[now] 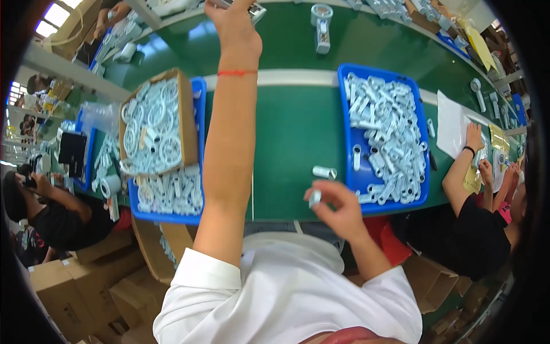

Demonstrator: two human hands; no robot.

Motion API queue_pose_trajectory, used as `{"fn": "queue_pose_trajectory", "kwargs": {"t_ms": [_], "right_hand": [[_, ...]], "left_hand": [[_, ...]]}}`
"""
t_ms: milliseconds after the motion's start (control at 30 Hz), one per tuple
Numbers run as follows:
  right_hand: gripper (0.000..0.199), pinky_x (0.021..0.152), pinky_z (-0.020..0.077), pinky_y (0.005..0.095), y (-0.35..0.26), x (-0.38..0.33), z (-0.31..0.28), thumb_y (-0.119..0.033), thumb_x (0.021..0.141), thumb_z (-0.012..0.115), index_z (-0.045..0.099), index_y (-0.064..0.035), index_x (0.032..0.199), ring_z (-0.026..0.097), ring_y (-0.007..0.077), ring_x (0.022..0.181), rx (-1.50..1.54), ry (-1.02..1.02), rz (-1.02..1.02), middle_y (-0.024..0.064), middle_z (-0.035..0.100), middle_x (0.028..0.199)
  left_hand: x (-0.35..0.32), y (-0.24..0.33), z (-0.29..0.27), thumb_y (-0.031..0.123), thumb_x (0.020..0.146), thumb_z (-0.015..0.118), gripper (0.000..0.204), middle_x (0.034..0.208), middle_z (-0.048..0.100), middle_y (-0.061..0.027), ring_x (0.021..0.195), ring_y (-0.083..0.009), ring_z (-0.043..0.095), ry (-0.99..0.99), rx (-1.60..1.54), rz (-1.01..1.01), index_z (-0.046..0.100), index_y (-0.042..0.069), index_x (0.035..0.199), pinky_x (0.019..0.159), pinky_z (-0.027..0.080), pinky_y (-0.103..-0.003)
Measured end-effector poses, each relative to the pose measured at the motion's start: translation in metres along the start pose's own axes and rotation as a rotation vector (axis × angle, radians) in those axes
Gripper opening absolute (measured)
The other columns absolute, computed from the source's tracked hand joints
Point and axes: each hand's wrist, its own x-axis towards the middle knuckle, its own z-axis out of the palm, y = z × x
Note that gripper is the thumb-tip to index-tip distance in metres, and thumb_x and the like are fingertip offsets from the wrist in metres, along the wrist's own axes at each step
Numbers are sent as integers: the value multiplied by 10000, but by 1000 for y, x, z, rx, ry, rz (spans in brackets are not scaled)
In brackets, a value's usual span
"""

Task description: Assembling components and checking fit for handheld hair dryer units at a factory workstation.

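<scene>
I look down on a long green bench (298,137) that fills the middle of the frame. At right of centre sits a blue plastic tray (349,178) heaped with small white plastic tubes; at left a brown cardboard box (187,114) of white ring-shaped parts rests on a second blue tray (166,217).

My left arm stretches straight up the frame, its red string bracelet (237,73) at the wrist. The left hand (234,26) reaches the far top edge, where its fingers close around a grey-white device (256,11); the frame cuts off most of it.

My right hand (335,205) hovers low, just right of centre, and pinches a small white cylindrical piece (314,197) between thumb and fingertips, its long axis roughly upright. A loose white tube (324,172) lies on the bench just above that hand, long axis left to right, far nearer the right hand than the left.
</scene>
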Motion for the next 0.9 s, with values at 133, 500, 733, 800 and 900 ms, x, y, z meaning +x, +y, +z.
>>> {"fn": "queue_pose_trajectory", "kwargs": {"t_ms": [133, 500, 733, 800, 900], "right_hand": [[358, 695, 510, 301, -9, 14, -5, -8, 789, 606, 528, 11, 1138, 626, 235, 866, 293, 102, 63, 135, 605, 969], [341, 697, 499, 244, -18, 10, 12, -7, 776, 624, 544, 40, 1104, 618, 148, 814, 57, 103, 62, 109, 624, 932], [275, 725, 497, 237, -18, 4, 24, -21, 772, 650, 569, 57, 1023, 610, 126, 807, -144, 209, 75, 104, 633, 893], [265, 723, 497, 234, -17, 4, 25, -25, 768, 658, 572, 57, 1004, 611, 125, 799, -172, 212, 90, 103, 633, 887], [241, 698, 501, 236, -13, 6, 24, -27, 761, 665, 567, 55, 965, 612, 124, 764, -198, 226, 117, 97, 630, 857]], "left_hand": [[-149, 62, -6, -4, 693, 625, 453, 901, 516, -75, 721, -155, 558, -172, 128, -296, 394, 29, 1081, 609, 465, -268], [-300, 44, -66, 257, 727, 741, 793, 1178, 429, -115, 1085, -187, 443, -375, 296, -650, 261, -31, 1288, 927, 373, -318], [-299, 39, -74, 284, 709, 749, 888, 1231, 419, -164, 1106, -249, 453, -466, 544, -506, 209, -54, 1329, 928, 376, -348], [-300, 39, -74, 270, 693, 757, 916, 1249, 418, -192, 1120, -289, 456, -508, 622, -440, 193, -55, 1338, 928, 378, -366], [-303, 34, -80, 232, 687, 761, 902, 1247, 422, -210, 1116, -306, 468, -570, 675, -328, 202, -53, 1334, 921, 386, -368]]}}
